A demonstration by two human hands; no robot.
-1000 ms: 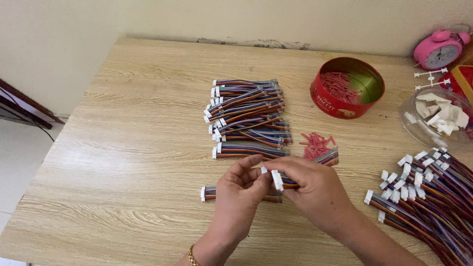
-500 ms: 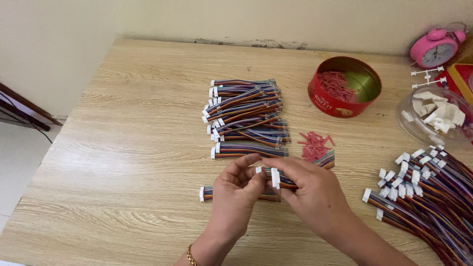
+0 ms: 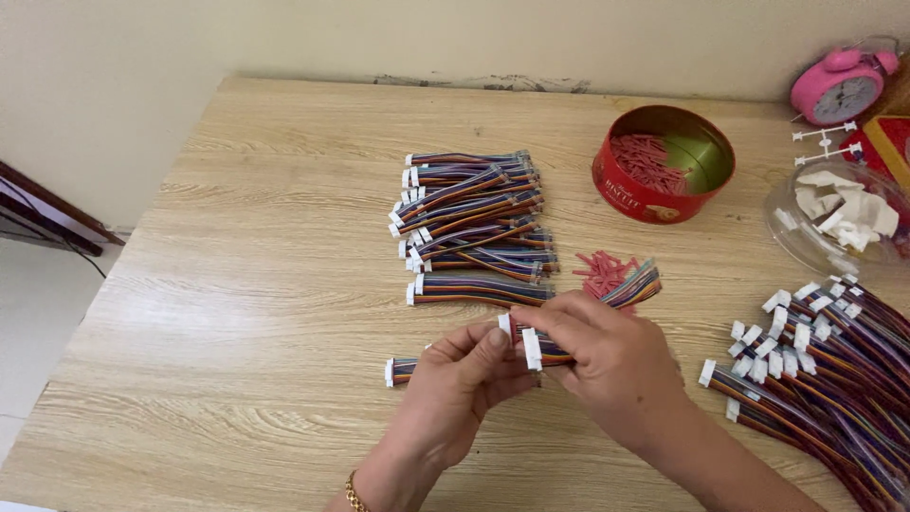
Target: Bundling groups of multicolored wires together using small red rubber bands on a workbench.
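A: Over the near middle of the worktop (image 3: 237,284), both hands meet — left hand (image 3: 455,384) and right hand (image 3: 607,365), each with its grip closed on the same ribbon cable bundle (image 3: 531,346), white plugs poking up between the thumbs.

B: Any change from half a second back?

A: Barely — the hands sit where they were, the grip as tight, the plugs still upright.

B: And around them?

A: Stacked cable pile (image 3: 474,223) just behind, red pins (image 3: 599,273) beside it, red tin (image 3: 664,163) further back, loose cable heap (image 3: 825,370) off right — nothing has shifted.
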